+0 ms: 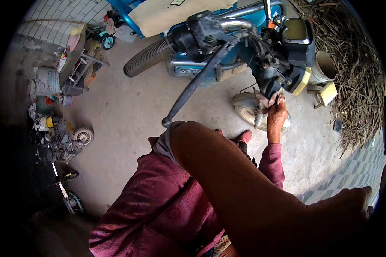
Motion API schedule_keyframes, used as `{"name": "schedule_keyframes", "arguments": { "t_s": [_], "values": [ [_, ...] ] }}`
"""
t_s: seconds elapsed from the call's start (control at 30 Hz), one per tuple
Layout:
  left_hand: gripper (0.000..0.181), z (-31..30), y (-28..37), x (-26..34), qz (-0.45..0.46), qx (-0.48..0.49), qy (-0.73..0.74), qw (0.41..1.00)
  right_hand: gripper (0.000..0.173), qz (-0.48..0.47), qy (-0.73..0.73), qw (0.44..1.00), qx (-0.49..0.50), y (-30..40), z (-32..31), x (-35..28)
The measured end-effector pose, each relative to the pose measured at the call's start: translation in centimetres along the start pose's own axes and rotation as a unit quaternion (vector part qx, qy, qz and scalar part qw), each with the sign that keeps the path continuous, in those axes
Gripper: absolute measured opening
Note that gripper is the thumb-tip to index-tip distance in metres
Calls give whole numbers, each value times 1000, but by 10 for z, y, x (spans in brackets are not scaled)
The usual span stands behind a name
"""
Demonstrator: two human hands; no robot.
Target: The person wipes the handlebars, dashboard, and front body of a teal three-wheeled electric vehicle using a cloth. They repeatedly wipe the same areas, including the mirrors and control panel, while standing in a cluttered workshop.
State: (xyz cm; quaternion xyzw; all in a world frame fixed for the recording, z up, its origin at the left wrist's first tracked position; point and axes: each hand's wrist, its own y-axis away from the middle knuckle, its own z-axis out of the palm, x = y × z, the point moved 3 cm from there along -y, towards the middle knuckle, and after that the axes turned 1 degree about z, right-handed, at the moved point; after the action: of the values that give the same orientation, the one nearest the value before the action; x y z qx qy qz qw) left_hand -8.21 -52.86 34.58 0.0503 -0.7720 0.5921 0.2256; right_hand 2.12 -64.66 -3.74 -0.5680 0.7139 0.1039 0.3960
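Note:
My right hand (276, 117) pinches a crumpled, stained cloth (264, 102) against the front fork area of a blue motorcycle-type vehicle, just above its front wheel (246, 112). Across the foreground my left forearm is bent, so that my left hand (344, 204) is close to the camera at lower right. It is in deep shadow, and whether its fingers hold anything is hidden. Above my arms extends the handlebar's ribbed rubber grip (148, 59), with a black lever (196, 83) pointing down toward my left elbow. A dash unit with a gauge (295, 29) is mounted right of the handlebar.
A pile of dry twigs (357, 64) lines the right, beside a bucket (323, 67) and a small stool (326, 94). Brown sheet material (180, 14) covers part of the blue vehicle. Along the left lie sacks (47, 81), a grey folding frame (83, 69) and wheeled items (83, 136).

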Motion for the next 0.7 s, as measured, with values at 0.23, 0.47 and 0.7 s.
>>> {"name": "schedule_keyframes", "arguments": {
  "t_s": [0.23,0.47,0.7],
  "values": [
    [42,-36,-13,11,-15,-146,16,989,23,-2,-93,992,-86,49,7,-15],
    [60,25,37,17,124,141,-146,971,23,212,-328,920,-31,25,-25,33],
    [49,33,66,-69,-2,-187,-171,967,29,212,-473,845,131,-41,-59,70]
  ]
}}
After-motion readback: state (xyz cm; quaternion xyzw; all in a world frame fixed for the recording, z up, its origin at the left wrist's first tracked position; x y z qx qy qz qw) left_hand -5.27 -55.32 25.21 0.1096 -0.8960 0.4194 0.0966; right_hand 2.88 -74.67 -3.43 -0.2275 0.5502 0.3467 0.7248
